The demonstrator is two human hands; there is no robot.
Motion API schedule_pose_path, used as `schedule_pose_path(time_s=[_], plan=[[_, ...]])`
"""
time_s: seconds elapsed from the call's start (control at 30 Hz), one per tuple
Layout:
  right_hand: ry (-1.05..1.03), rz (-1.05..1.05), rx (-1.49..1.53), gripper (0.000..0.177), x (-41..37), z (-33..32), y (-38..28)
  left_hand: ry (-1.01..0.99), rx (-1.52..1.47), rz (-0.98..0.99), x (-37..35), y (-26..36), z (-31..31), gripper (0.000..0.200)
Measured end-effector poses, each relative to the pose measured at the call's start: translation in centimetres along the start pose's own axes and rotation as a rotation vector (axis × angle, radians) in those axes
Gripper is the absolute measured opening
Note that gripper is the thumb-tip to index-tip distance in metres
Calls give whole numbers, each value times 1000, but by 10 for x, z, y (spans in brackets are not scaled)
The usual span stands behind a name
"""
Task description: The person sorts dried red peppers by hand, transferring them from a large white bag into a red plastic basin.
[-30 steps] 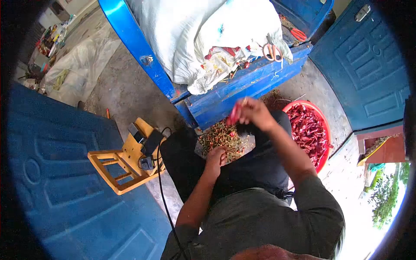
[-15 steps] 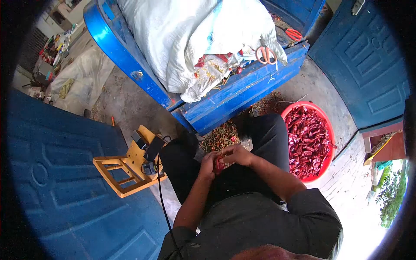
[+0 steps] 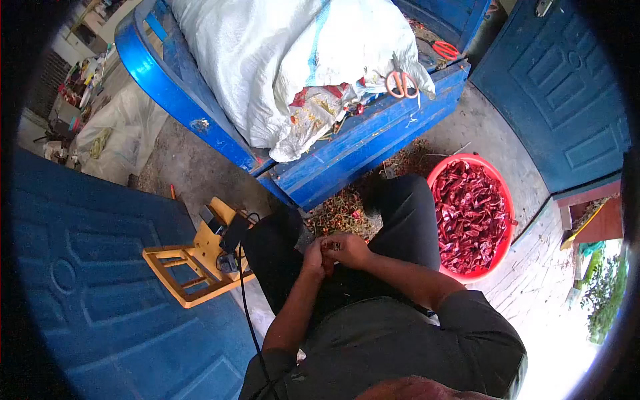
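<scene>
Between my thighs my two hands meet, low in front of my body. My left hand [image 3: 313,256] is closed around a dried red chili pepper [image 3: 329,267], mostly hidden by the fingers. Against it, my right hand [image 3: 352,251] has its fingers curled together; a small brownish bit shows at the fingertips, too small to name. To the right of my knee, a red basin [image 3: 509,200] is full of dried red chilies [image 3: 470,217]. Stems and scraps [image 3: 340,215] litter the floor between my feet.
A blue cart [image 3: 373,163] stands ahead, carrying a white woven sack [image 3: 247,73]. Pink-handled scissors [image 3: 401,85] and red-handled scissors [image 3: 445,50] lie at its edge. A wooden chair [image 3: 190,297] holding dark devices sits left. A black cable [image 3: 248,313] runs beside my left arm.
My hands have drawn closer together, and the red chili that showed between them is now mostly covered. The whole view has shifted slightly.
</scene>
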State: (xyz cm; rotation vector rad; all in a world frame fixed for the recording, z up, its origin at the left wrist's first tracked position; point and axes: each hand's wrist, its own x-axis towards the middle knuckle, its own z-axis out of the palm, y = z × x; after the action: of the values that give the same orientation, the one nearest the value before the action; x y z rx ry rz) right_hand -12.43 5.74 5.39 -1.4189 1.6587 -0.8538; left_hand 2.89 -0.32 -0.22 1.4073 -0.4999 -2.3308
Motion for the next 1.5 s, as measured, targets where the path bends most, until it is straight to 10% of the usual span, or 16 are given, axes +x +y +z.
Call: schedule_pose_path(time_s=[0.33, 0.77, 0.97, 1.13, 1.27, 1.33, 1.5], plan=[[193, 288, -30, 25, 11, 34, 32, 66, 137, 39, 2, -1, 13, 31], [-247, 613, 922, 41, 18, -11, 23, 22, 33, 97, -15, 5, 21, 21], [-84, 424, 521, 30, 20, -12, 22, -29, 83, 129, -10, 4, 22, 13], [190, -159, 185, 20, 20, -15, 17, -17, 43, 100, -17, 11, 31, 13], [194, -117, 334, 23, 31, -11, 39, -31, 22, 114, -14, 14, 37, 15], [11, 457, 734, 31, 33, -15, 45, 32, 128, 112, -15, 15, 40, 17], [-79, 648, 723, 33, 34, -28, 35, -59, 211, 75, 9, -1, 13, 19]])
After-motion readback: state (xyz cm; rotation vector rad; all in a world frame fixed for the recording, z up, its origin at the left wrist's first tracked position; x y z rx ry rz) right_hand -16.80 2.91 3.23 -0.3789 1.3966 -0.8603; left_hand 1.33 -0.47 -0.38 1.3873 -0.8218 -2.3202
